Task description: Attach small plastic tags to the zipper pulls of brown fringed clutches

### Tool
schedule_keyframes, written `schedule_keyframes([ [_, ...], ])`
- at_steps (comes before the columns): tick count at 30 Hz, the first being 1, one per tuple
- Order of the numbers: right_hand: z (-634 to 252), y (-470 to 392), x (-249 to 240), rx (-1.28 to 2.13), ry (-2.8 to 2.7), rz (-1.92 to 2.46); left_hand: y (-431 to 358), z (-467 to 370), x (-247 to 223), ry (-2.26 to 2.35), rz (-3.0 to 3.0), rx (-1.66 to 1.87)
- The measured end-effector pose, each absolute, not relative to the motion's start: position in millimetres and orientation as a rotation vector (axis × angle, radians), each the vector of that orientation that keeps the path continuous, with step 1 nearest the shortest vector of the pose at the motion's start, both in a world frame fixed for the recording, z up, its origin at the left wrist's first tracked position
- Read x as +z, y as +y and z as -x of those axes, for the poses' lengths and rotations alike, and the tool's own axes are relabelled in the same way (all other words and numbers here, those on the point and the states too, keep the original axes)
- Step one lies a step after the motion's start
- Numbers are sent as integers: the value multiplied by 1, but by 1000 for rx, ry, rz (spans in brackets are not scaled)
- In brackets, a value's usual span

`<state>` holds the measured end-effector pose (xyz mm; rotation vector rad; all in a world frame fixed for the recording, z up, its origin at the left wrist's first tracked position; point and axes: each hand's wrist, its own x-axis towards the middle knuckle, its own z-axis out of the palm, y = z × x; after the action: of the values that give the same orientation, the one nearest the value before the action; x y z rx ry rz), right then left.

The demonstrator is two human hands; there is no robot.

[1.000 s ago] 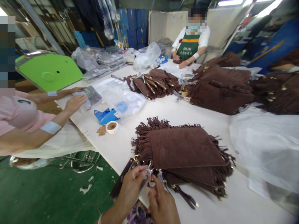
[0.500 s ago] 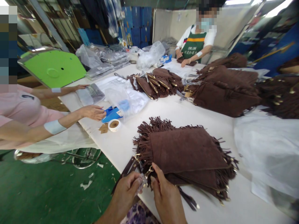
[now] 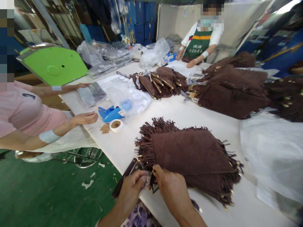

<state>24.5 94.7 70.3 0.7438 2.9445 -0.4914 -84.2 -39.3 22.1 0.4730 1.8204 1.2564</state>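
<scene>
A stack of brown suede fringed bags (image 3: 187, 151) lies on the table directly in front of me. At its near left corner, my left hand (image 3: 131, 189) is closed in a pinch on a crumpled bit of clear plastic (image 3: 148, 180). Close beside it, my right hand (image 3: 174, 189) pinches at a gold metal clasp (image 3: 152, 172) on the bag, which its fingers partly cover. A brown strap (image 3: 127, 175) with gold fittings hangs over the table edge left of the stack. The tip of a dark cord pokes out below my right wrist.
A co-worker's hand (image 3: 86, 118) is near a blue box (image 3: 110, 114) and a tape roll (image 3: 115, 125) on the left. More brown bags (image 3: 232, 91) are piled at the back right. White plastic sheeting (image 3: 272, 157) covers the right side. Another person (image 3: 199, 44) works at the far end.
My right hand has turned over, its fingers curling onto the clasp; my left stays on the plastic. The co-worker's hand on the left has drawn back from the blue box.
</scene>
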Motion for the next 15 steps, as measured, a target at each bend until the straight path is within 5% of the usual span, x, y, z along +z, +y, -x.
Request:
schedule_keyframes([
  [15, -44, 108, 63, -937, 2885, -674, 0, 67, 33, 1483, 28, 1517],
])
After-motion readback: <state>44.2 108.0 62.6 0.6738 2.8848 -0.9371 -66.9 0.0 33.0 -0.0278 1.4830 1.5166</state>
